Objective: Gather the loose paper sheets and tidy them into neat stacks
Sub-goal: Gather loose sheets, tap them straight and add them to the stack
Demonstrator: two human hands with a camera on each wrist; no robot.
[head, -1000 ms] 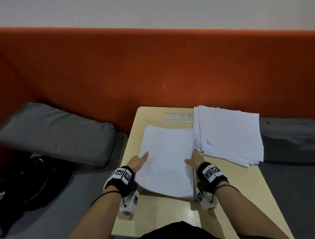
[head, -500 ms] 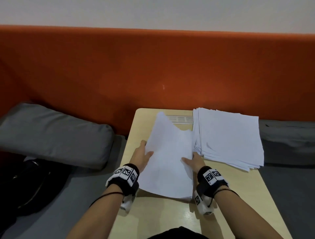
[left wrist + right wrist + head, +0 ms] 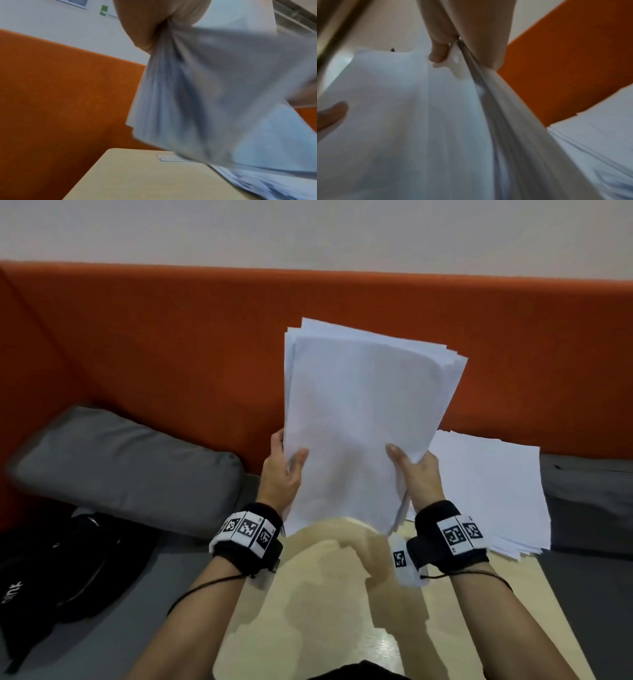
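Around the desk sit a grey cushion and a black bag to the left, with an orange padded backrest behind and grey seating on the right. Upright above the desk, clear of its top, is a bundle of white paper sheets, which hides the far part of the desk from the head camera. The left hand grips the bundle's left edge, thumb on the front face and fingers curled behind; the right hand pinches the right edge the same way. A second stack of sheets, edges uneven, lies flat on the desk's right side, partly behind the right hand. The left wrist view, blurred, alone shows a flat metal plate set in the desk near the backrest. The right wrist view shows the bundle's layered edge clamped between thumb and fingers.
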